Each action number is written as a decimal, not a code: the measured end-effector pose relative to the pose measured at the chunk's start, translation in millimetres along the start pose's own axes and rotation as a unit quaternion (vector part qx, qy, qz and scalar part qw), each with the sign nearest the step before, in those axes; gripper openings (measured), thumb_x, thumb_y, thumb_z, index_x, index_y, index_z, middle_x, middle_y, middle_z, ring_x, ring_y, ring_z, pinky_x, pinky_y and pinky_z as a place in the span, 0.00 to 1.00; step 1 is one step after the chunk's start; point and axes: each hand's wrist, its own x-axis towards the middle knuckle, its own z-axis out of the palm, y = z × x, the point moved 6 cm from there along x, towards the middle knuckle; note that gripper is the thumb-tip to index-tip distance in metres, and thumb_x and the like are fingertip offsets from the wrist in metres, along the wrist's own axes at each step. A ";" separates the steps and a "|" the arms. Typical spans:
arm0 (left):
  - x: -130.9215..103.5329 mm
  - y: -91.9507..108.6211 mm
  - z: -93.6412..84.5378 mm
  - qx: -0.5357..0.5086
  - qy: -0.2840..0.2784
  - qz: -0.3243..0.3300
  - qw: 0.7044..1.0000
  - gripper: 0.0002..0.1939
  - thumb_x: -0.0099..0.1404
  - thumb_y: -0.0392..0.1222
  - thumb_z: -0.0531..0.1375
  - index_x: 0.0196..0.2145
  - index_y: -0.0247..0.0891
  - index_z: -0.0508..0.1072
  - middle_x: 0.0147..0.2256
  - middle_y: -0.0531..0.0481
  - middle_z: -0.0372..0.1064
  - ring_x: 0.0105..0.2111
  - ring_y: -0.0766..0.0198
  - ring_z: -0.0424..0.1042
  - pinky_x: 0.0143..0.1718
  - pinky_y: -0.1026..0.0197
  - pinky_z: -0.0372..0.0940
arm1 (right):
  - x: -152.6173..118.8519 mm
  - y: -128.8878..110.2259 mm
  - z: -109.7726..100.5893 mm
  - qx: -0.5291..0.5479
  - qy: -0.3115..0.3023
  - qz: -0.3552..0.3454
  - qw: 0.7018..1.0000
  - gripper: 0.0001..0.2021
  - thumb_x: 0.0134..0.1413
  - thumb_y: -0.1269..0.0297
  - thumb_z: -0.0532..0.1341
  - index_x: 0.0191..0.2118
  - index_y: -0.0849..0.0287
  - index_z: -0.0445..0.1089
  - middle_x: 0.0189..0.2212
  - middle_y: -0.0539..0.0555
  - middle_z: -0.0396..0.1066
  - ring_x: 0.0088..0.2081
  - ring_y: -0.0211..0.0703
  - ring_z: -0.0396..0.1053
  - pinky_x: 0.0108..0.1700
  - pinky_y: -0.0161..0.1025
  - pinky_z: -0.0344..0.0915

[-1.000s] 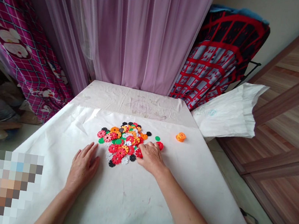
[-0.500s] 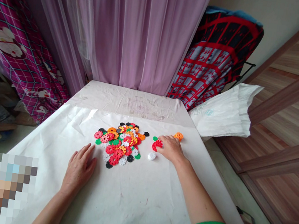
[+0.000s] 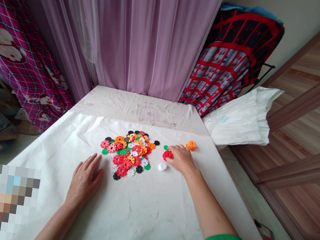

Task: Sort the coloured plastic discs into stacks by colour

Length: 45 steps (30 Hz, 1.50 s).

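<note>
A pile of small flower-shaped plastic discs point(image 3: 128, 153) in red, orange, green, white and black lies on the white-covered table point(image 3: 140, 220). My right hand point(image 3: 182, 159) rests to the right of the pile, fingertips on a red disc stack point(image 3: 167, 154). A white disc stack point(image 3: 162, 167) lies just below that, a small green disc point(image 3: 166, 147) above it, and an orange disc stack point(image 3: 191, 145) beyond my knuckles. My left hand point(image 3: 84, 179) lies flat on the table, fingers apart, below and left of the pile, holding nothing.
Purple curtains point(image 3: 148, 35) hang behind the table. A red, black and white patterned blanket point(image 3: 233, 63) leans at the back right, with a white pleated bag point(image 3: 240, 119) by the table's right edge. Pink patterned fabric point(image 3: 18, 44) stands left. Wooden floor lies to the right.
My right hand left the pile's right edge and moved right with a red disc stack; a white stack now lies apart from the pile. My left hand stayed flat in place.
</note>
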 end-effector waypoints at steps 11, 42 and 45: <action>0.2 0.7 0.1 -0.004 0.001 0.000 1.000 0.25 0.68 0.48 0.48 0.60 0.43 0.66 0.60 0.41 0.66 0.59 0.51 0.66 0.62 0.44 0.54 | -4.0 -12.6 -11.8 0.034 0.025 -0.024 0.999 0.14 0.58 0.63 0.59 0.49 0.53 0.74 0.48 0.56 0.74 0.51 0.49 0.66 0.48 0.42 0.56; -1.3 5.4 0.6 0.002 -0.020 0.013 1.000 0.20 0.69 0.46 0.49 0.52 0.44 0.74 0.60 0.42 0.66 0.61 0.51 0.63 0.62 0.42 0.54 | -66.1 -129.6 34.6 0.133 0.073 -0.162 0.975 0.08 0.58 0.65 0.62 0.44 0.53 0.72 0.50 0.54 0.70 0.50 0.48 0.64 0.50 0.44 0.59; -0.8 6.3 0.1 0.003 -0.022 0.013 1.000 0.20 0.69 0.46 0.49 0.52 0.43 0.74 0.60 0.42 0.66 0.61 0.50 0.63 0.62 0.41 0.54 | -61.9 -119.6 30.5 0.128 0.072 -0.142 0.979 0.07 0.60 0.66 0.60 0.43 0.53 0.72 0.49 0.53 0.71 0.50 0.46 0.64 0.50 0.43 0.59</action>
